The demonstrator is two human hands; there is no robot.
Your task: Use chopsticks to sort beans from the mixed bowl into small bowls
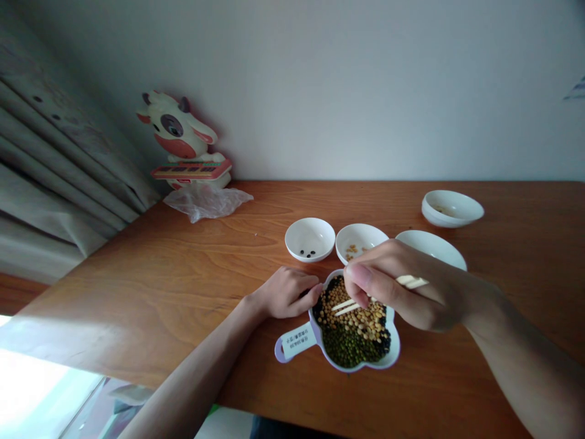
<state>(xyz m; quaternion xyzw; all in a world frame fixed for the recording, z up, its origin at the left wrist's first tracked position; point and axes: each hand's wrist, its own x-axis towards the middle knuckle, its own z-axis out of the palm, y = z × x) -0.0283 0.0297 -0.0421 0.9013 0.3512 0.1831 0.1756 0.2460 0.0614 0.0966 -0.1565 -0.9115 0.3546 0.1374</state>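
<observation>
A white and purple handled dish (393,352) holds black, yellow and green beans (351,347). My right hand (402,283) is closed around wooden chopsticks (350,306), whose tips reach down among the yellow beans. At the dish's left rim rests my left hand (290,292), its fingers curled; whether they pinch the rim is hard to make out. Behind the dish stand a white bowl (311,235) with a few black beans and a second bowl (361,235) with several yellow beans. A third bowl (432,245) is partly hidden by my right hand.
Another white bowl (452,209), with something small in it, stands at the back right. At the back left are a cow toy (187,143) with a keyboard and a crumpled plastic bag (208,202). Curtains (59,164) hang at the left; a wall rises behind.
</observation>
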